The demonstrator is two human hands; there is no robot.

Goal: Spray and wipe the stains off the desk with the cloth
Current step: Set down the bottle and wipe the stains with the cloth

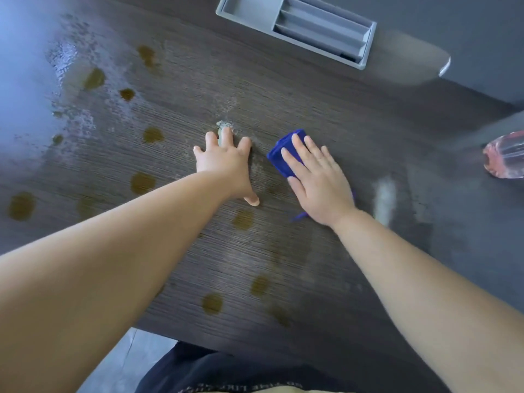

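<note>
The right hand (317, 180) lay palm down on top of the cloth (279, 154), fingers straight and close together. Nothing was pinched or curled round. This flat hold was judged to spread pressure over the whole cloth, so that its full underside rubbed the desk (283, 95).

The cloth, blue and folded into a small pad, lay near the middle of the desk. Its far end showed beyond the fingertips and one corner showed beside the wrist.

The left hand (224, 163) lay palm down on the bare desk just beside the cloth, on its left. Its fingers were straight and spread apart, with the thumb turned toward the near edge. It held nothing; the spread placement probably served to brace the body during the reach.

Brown stains (142, 182) were scattered from the middle of the desk toward the left edge and the near edge, not yet wiped. A wet film of spray (71, 58) covered several of them toward the far left corner, presumably to soften them before wiping.

The desk to the right of the cloth looked smeared and carried a pale streak (384, 199); that side was judged already worked.

The spray bottle (503, 156), pink and blurred, stood at the right edge, well apart from both hands and probably clear of the wiping path. A grey tray (297, 29) sat recessed at the far edge
</note>
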